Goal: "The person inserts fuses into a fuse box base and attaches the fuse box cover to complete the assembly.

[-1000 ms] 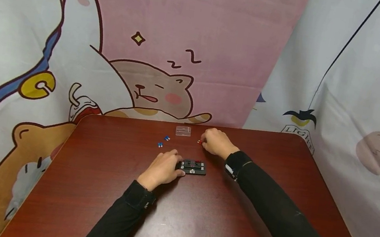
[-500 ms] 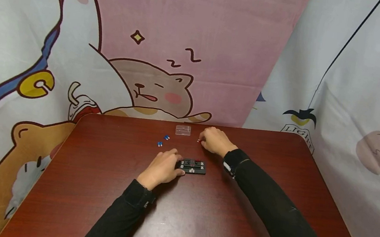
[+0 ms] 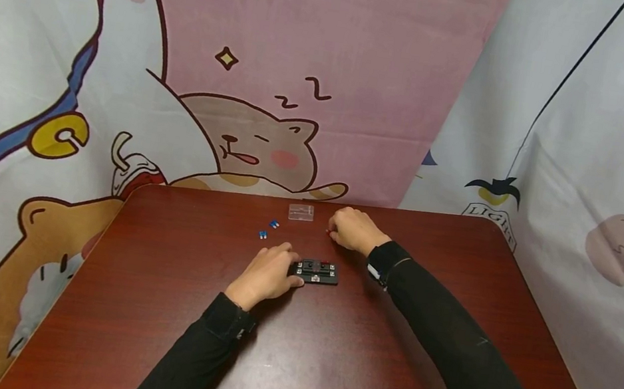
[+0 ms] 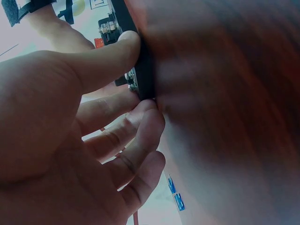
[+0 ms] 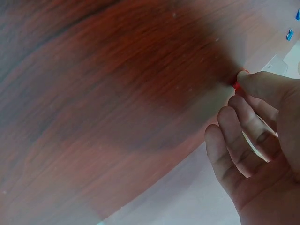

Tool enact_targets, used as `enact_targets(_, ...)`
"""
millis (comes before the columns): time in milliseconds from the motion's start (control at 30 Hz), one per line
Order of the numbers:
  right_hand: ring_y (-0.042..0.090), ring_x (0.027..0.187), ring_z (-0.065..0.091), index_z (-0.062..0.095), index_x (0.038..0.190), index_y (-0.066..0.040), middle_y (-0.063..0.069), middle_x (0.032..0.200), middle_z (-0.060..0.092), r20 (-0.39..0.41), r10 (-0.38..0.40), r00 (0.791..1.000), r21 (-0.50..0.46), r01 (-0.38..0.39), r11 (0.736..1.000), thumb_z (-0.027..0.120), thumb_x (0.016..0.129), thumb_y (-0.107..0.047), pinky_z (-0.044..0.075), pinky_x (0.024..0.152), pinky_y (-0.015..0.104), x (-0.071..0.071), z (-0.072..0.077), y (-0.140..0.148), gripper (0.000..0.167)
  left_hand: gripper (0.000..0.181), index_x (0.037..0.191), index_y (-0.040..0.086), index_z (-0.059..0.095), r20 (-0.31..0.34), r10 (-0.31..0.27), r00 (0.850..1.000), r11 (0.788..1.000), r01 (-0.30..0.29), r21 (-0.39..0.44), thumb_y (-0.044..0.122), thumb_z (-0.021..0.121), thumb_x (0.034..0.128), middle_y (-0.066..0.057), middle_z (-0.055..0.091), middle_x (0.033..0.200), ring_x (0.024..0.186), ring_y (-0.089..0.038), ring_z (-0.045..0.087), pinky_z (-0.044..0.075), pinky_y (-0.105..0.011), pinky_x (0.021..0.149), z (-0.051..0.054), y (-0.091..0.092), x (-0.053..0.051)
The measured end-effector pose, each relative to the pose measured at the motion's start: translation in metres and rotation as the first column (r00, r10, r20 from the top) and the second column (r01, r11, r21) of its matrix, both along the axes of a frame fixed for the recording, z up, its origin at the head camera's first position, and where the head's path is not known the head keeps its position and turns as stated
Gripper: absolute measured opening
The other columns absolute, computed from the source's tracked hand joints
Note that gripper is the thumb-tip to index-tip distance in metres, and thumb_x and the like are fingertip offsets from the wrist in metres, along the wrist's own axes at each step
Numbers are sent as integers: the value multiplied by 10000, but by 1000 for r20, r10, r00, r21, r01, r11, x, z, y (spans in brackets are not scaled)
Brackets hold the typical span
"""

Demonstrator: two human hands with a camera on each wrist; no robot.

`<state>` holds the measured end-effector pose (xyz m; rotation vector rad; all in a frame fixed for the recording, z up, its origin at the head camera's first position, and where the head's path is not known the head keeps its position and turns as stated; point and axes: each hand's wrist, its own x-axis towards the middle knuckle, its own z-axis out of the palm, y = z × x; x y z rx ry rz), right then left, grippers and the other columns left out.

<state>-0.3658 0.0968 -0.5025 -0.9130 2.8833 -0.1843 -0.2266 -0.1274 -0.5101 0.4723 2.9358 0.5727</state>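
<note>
A black block with metal terminals (image 3: 317, 272) lies flat on the table, and my left hand (image 3: 265, 276) grips its left end. In the left wrist view the thumb lies over the block (image 4: 148, 70), with fingertips at its end. At the back, my right hand (image 3: 357, 231) pinches a small red piece (image 5: 236, 86) between thumb and index finger, close to the tabletop; the other fingers are loosely bent. The fingers hide much of that piece.
Two small blue pieces (image 3: 263, 235) lie on the table behind my left hand. A clear plastic case (image 3: 301, 212) stands near the back edge of the brown table (image 3: 162, 306), left of my right hand. A printed cloth hangs behind.
The right hand has shifted very slightly, and the red piece shows less beside its fingertips than before. The left hand and the block have stayed in place.
</note>
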Motion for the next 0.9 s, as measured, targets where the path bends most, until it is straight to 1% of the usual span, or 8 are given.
enact_targets(133, 253, 1038, 748, 838, 1079, -140, 51, 1119, 782, -10, 20, 1000, 9, -19, 1000, 767, 1058, -225, 621, 924, 449, 1, 2, 0, 112, 493, 1378, 81, 758, 0, -1, 1000, 1000, 1, -2, 356, 864, 982, -77, 684, 1235, 1071, -261, 673, 497, -467, 1015, 0, 0, -1)
enact_targets(300, 266, 1084, 760, 843, 1104, -132, 53, 1139, 790, -21, 41, 999, 1, -41, 999, 776, 1047, -202, 626, 953, 465, 0, 1, 0, 113, 478, 1360, 82, 766, -6, -5, 1000, 1000, 5, -1, 354, 867, 980, -69, 684, 1206, 1046, -255, 672, 496, -462, 990, -1, -1, -1)
enact_targets(433, 272, 1086, 767, 847, 1109, -122, 59, 1133, 794, -29, 52, 998, -2, -53, 999, 776, 1042, -191, 629, 960, 473, -1, -1, 0, 120, 477, 1361, 83, 765, -9, -10, 1000, 1000, 10, -1, 355, 863, 983, -73, 684, 1210, 1053, -262, 675, 499, -469, 997, -1, -1, -1)
enact_targets(700, 257, 1025, 764, 838, 1080, -108, 58, 1096, 787, -26, 57, 998, 1, -57, 998, 765, 1048, -198, 631, 929, 467, 1, 0, 1, 121, 483, 1366, 80, 762, -7, -9, 1000, 1000, 9, 3, 355, 865, 982, -82, 686, 1221, 1044, -261, 669, 501, -475, 1010, -1, -1, -1)
enact_targets(900, 230, 949, 718, 808, 1030, -122, 48, 1039, 733, -18, 71, 997, 22, -71, 997, 756, 1056, -228, 614, 883, 443, 2, 0, 0, 121, 482, 1364, 78, 761, -9, -11, 1000, 1000, 11, 1, 361, 861, 985, -84, 683, 1225, 1029, -251, 658, 501, -469, 1004, -1, -1, -1)
